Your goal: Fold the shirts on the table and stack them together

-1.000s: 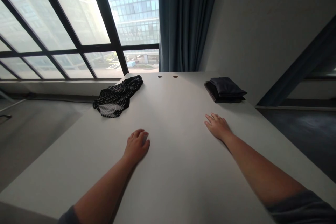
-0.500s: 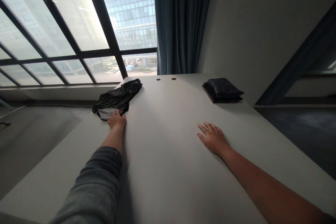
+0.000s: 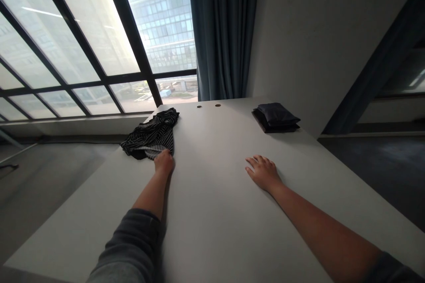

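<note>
Crumpled black, white-striped cloth (image 3: 151, 132), left side, is gripped at near-right corner by left hand (image 3: 164, 162) — right hand (image 3: 263, 172) is spread loosely, well to its right.

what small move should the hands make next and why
Perhaps the left hand should draw the crumpled, white-striped black cloth nearer: it pinches the cloth's near edge, while the open right hand is well apart from it.

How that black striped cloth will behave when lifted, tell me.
The black striped cloth will probably hang floppy, since it lies in soft, loose folds and its near edge is bunched at the left hand. It is likely light, as the fabric looks thin. Rolling seems unlikely: it is spread and crumpled on the table.
</note>
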Tool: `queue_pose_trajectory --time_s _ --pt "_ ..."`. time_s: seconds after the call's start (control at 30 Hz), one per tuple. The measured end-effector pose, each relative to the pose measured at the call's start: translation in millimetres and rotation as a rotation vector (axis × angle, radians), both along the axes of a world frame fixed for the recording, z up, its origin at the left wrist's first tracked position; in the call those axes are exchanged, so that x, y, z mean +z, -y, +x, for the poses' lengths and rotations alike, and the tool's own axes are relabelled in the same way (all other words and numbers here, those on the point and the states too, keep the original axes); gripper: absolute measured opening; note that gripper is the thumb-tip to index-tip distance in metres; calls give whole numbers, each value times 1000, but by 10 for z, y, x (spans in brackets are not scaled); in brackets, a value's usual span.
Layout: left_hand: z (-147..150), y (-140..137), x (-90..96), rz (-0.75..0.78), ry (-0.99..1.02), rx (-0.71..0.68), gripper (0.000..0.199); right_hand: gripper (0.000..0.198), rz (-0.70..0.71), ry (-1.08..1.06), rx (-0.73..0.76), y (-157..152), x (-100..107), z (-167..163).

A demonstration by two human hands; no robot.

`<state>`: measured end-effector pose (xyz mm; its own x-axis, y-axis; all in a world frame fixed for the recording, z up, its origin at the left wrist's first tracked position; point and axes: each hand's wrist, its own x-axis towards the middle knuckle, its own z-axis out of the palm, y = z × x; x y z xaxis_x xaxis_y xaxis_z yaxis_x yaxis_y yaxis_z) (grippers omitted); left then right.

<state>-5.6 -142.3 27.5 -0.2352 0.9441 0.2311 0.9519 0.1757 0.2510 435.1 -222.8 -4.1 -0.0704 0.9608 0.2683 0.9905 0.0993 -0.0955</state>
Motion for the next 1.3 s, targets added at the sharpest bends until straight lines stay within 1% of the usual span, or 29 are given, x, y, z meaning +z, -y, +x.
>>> queue_pose_trajectory --time_s 0.13,0.3,0.4,0.47,0.53,0.57,0.6,0.67,0.73,0.77,0.8,0.83,0.87,0.93,1.03,1.1,1.17,1.23,1.3 --pt "604 355 -31 -41 24 -224 30 41 4 -13 3 -9 6 3" --pt "1307 887 15 -76 67 -427 26 40 23 -46 21 -19 3 29" --pt "1538 1152 93 -102 93 -543 22 36 42 -91 43 -37 -12 69" --pt "1555 1247 166 -83 104 -587 26 34 74 -145 95 -28 -26 84" --pt "1445 1249 238 9 97 -551 27 34 117 -219 181 22 -39 50" --pt "1344 1216 265 77 84 -490 26 34 137 -260 233 69 -44 4" --pt "1216 1166 281 148 66 -405 26 35 151 -300 288 128 -47 -62" --pt "891 1029 273 231 29 -163 38 37 156 -366 404 275 -48 -249" --pt "506 875 221 200 20 67 54 44 122 -387 513 421 -45 -467" --pt "300 800 189 165 42 144 61 48 98 -375 550 478 -41 -568" --pt "92 726 159 121 86 188 64 52 77 -354 575 517 -35 -656" --pt "-115 654 138 71 141 217 62 55 62 -331 586 535 -28 -725" --pt "-317 583 128 17 189 232 58 57 56 -313 588 533 -20 -775" --pt "-685 431 144 -40 215 236 53 53 56 -300 581 480 -2 -825" --pt "-1089 151 217 -119 228 208 56 37 43 -325 616 362 26 -840" --pt "-1240 -76 255 -162 218 162 59 31 36 -362 658 310 52 -848" --pt "-1316 -316 268 -194 203 97 56 29 47 -410 685 285 91 -846" --pt "-1359 -541 265 -216 191 41 47 26 58 -456 694 269 142 -793" --pt "-1417 -729 262 -231 181 25 36 21 51 -499 664 243 194 -642"
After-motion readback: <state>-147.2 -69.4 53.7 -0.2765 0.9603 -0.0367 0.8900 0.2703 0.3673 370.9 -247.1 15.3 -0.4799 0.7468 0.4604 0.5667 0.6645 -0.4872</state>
